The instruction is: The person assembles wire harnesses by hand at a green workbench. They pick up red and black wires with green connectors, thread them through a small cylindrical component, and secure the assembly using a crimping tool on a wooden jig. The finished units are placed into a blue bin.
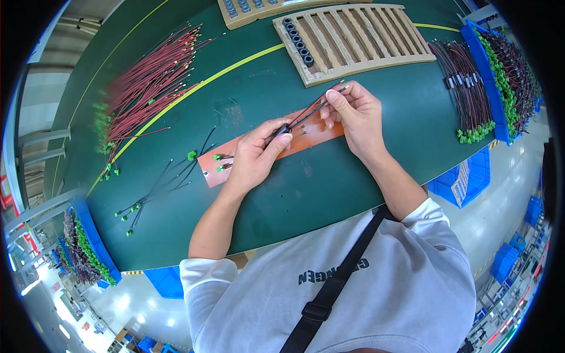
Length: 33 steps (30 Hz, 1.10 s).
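My left hand [259, 152] is closed around a small black ring-shaped core [283, 130], held between thumb and fingers. A red and a black wire [307, 114] run out of the core toward the upper right. Their tips are pinched in my right hand [356, 113], thumb against forefinger. Both hands are just above an orange-brown board [318, 134] lying on the green table. At the board's left end, green connectors [222, 162] with short dark leads show beside my left wrist; part of them is hidden by the hand.
A few loose black wires with green connectors [136, 207] lie left of the board. Farther left spreads a pile of red wires [156, 79]. A slotted tray [359, 41] with several black rings stands at the back. Wires with cores [468, 82] lie right, beside a blue bin [484, 73].
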### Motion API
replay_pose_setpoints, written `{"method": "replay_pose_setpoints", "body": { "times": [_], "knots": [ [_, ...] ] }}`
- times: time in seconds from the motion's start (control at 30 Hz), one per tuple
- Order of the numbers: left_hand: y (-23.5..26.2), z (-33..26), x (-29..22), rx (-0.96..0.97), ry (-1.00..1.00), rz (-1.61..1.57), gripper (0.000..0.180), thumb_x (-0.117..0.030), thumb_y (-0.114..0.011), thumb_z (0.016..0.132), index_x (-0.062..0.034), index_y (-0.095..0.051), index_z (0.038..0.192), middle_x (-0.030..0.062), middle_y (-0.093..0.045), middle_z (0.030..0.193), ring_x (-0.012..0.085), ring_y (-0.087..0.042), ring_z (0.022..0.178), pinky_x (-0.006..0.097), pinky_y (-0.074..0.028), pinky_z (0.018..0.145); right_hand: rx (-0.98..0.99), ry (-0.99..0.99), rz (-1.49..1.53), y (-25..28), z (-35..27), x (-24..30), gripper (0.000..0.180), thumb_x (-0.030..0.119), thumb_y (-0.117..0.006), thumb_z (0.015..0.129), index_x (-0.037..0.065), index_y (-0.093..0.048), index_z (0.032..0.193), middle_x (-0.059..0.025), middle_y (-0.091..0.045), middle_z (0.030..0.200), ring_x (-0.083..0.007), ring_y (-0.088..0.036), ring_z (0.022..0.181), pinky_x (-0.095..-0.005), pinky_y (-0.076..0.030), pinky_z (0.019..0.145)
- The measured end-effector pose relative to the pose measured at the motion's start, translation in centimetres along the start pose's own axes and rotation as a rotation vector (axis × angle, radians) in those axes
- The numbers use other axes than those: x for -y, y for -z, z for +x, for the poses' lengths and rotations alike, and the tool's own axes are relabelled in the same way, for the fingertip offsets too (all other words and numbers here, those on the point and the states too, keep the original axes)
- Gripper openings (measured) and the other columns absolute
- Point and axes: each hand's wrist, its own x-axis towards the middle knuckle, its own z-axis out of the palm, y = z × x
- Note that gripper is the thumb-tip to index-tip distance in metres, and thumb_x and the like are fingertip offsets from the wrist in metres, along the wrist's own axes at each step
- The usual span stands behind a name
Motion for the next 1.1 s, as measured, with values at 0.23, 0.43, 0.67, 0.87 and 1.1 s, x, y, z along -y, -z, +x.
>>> {"method": "replay_pose_setpoints", "body": {
  "times": [0.23, 0.43, 0.67, 0.87, 1.1],
  "knots": [
    [0.1, 0.1, -0.2, 0.054, -0.001, 0.017, 0.027, -0.012, -0.068, 0.101, 0.003, -0.069, 0.123, 0.0045, -0.069, 0.092, 0.009, -0.06, 0.076, 0.025, -0.051, 0.072, 0.045, 0.057, 0.117, 0.0, -0.4, -0.6, 0.014, 0.014, -0.068, 0.102, 0.002, -0.066, 0.108, -0.0069, -0.066, 0.083, -0.0078, -0.057, 0.065, -0.0227, -0.047, 0.054],
    [-0.2, -0.2, -2.4, 0.022, -0.135, 0.165, 0.033, -0.009, -0.064, 0.101, 0.0007, -0.067, 0.132, 0.0117, -0.074, 0.112, 0.0157, -0.069, 0.089, 0.032, -0.055, 0.085, 0.366, 0.237, -0.28, -0.6, -0.7, -0.6, 0.017, 0.014, -0.07, 0.1, -0.001, -0.074, 0.107, -0.0047, -0.067, 0.092, -0.0134, -0.064, 0.077, -0.0254, -0.053, 0.066],
    [-1.4, -2.1, -7.8, -0.233, 0.001, 0.467, 0.024, -0.006, -0.073, 0.093, 0.0008, -0.071, 0.116, 0.0074, -0.072, 0.085, 0.0107, -0.064, 0.077, 0.028, -0.053, 0.072, 0.438, 0.134, -0.066, -1.9, -2.4, -0.1, 0.014, 0.005, -0.068, 0.098, 0.0, -0.078, 0.106, -0.007, -0.063, 0.108, -0.0126, -0.066, 0.09, -0.0266, -0.055, 0.08],
    [-0.2, -2.6, -7.2, -0.156, -0.181, 0.53, 0.012, -0.007, -0.074, 0.093, 0.0028, -0.067, 0.092, 0.0052, -0.062, 0.073, 0.0094, -0.053, 0.063, 0.025, -0.043, 0.058, 0.444, 0.087, 0.107, -1.7, -3.1, 0.4, 0.014, 0.004, -0.067, 0.099, -0.002, -0.077, 0.108, -0.01, -0.067, 0.115, -0.0133, -0.07, 0.088, -0.026, -0.057, 0.077],
    [-1.0, -3.3, -7.5, -0.179, -0.279, 0.576, 0.015, -0.012, -0.071, 0.097, 0.003, -0.071, 0.098, 0.0094, -0.066, 0.077, 0.0146, -0.058, 0.063, 0.028, -0.045, 0.058, 0.549, 0.138, 0.182, -2.7, -3.6, -0.5, 0.019, 0.005, -0.063, 0.102, -0.005, -0.07, 0.117, -0.0126, -0.069, 0.116, -0.0175, -0.07, 0.096, -0.0303, -0.058, 0.086]
  ]
}}
